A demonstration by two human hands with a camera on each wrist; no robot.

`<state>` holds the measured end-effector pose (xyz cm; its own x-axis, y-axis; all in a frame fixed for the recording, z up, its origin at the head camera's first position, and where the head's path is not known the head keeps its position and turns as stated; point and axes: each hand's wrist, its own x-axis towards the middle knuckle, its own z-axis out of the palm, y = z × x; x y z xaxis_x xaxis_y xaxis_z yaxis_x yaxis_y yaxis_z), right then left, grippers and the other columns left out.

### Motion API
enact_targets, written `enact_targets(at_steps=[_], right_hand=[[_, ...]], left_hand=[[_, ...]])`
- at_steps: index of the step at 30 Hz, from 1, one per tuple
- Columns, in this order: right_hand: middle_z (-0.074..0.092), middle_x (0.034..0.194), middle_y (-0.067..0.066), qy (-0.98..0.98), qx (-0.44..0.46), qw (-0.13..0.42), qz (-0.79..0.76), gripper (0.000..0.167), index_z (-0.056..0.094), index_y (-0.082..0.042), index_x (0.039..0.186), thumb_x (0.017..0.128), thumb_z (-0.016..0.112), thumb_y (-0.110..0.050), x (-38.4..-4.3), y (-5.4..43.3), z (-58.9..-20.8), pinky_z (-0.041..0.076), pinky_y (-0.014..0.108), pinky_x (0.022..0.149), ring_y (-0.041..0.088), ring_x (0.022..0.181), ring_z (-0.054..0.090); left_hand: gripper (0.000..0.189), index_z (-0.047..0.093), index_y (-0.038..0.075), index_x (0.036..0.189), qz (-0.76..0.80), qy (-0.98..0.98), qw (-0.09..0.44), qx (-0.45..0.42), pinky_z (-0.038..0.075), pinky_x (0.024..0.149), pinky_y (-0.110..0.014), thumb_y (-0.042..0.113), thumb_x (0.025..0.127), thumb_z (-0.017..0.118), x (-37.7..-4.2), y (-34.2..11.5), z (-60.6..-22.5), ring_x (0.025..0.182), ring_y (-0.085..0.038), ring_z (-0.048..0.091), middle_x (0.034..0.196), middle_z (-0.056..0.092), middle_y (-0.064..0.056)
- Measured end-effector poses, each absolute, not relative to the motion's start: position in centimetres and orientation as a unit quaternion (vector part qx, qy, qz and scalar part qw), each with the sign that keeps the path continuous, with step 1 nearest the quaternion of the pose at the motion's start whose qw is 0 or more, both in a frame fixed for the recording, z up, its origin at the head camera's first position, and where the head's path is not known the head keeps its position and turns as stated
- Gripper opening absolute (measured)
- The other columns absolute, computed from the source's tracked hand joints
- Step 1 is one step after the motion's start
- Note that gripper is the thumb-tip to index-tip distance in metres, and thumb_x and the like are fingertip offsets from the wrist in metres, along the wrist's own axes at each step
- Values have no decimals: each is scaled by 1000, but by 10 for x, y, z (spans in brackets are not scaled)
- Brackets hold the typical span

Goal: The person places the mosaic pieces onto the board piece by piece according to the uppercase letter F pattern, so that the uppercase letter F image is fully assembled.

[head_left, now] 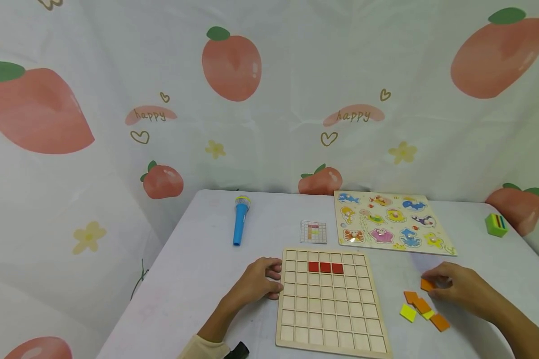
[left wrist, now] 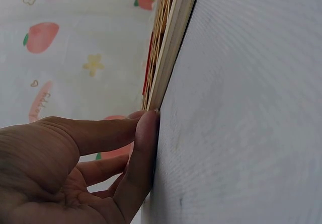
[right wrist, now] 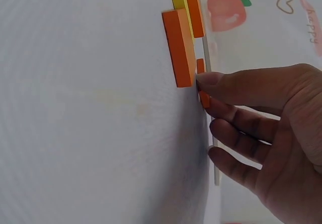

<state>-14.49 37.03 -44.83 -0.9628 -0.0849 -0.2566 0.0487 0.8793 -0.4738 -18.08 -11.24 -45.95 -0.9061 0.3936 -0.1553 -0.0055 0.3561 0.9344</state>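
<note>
A wooden grid board [head_left: 334, 311] lies on the table with three red tiles [head_left: 325, 268] in a row near its far end. My left hand [head_left: 258, 281] holds the board's left edge with thumb and fingertips; in the left wrist view the fingertips meet at the board's rim [left wrist: 173, 43]. To the right of the board, my right hand [head_left: 460, 286] pinches an orange tile [head_left: 426, 284] between thumb and fingers, low over the table. Beside it lie several loose orange tiles [head_left: 440, 322] and yellow tiles [head_left: 407, 313], partly overlapping.
Behind the board lies a small pattern card [head_left: 313, 232]. A blue toy microphone [head_left: 239, 222] is at the back left. An animal puzzle board [head_left: 393, 222] sits at the back right, with a green striped block [head_left: 496, 225] farther right. A dark object [head_left: 237, 350] shows near the left sleeve.
</note>
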Motion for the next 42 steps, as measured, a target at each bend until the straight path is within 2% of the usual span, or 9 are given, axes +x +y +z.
enact_targets(at_steps=[14,19,25,29,37,42], right_hand=[[70,99,-1,963,-14,135,-233,34,78,2,115,88,83,-19,-143,368,-449,61,41,81,20,89,57],[70,101,-2,963,-13,124,-241,38,78,2,117,88,83,-22,-144,363,-449,60,31,76,19,90,57],[70,100,-2,962,-36,109,-249,41,78,1,118,89,83,-29,-146,347,-444,54,20,69,18,90,55],[69,100,-3,959,-54,100,-259,41,79,-2,117,90,84,-32,-149,333,-442,53,20,70,17,89,55],[69,100,-4,949,-100,85,-286,32,79,-6,117,89,82,-21,-157,302,-439,53,22,72,16,90,55],[69,100,-5,943,-129,78,-295,31,79,-7,115,89,83,-22,-162,283,-438,53,24,74,17,91,55]], left_hand=[[64,55,-8,144,560,800,181,120,68,67,-34,-10,86,80,-182,-112,-461,101,-22,64,117,63,-13],[63,55,-8,145,558,801,181,119,68,67,-34,-10,86,80,-181,-112,-460,101,-22,64,117,63,-13],[63,56,-9,144,556,803,180,118,68,67,-34,-10,86,80,-181,-112,-459,101,-23,64,117,63,-14],[63,56,-9,144,559,800,183,119,68,68,-34,-10,86,80,-181,-112,-460,102,-23,64,117,63,-14],[63,56,-7,145,558,800,185,121,68,68,-34,-9,87,80,-182,-113,-462,104,-23,64,116,63,-14],[63,57,-7,145,550,806,181,123,67,67,-32,-9,86,81,-182,-113,-461,104,-23,64,116,63,-13]])
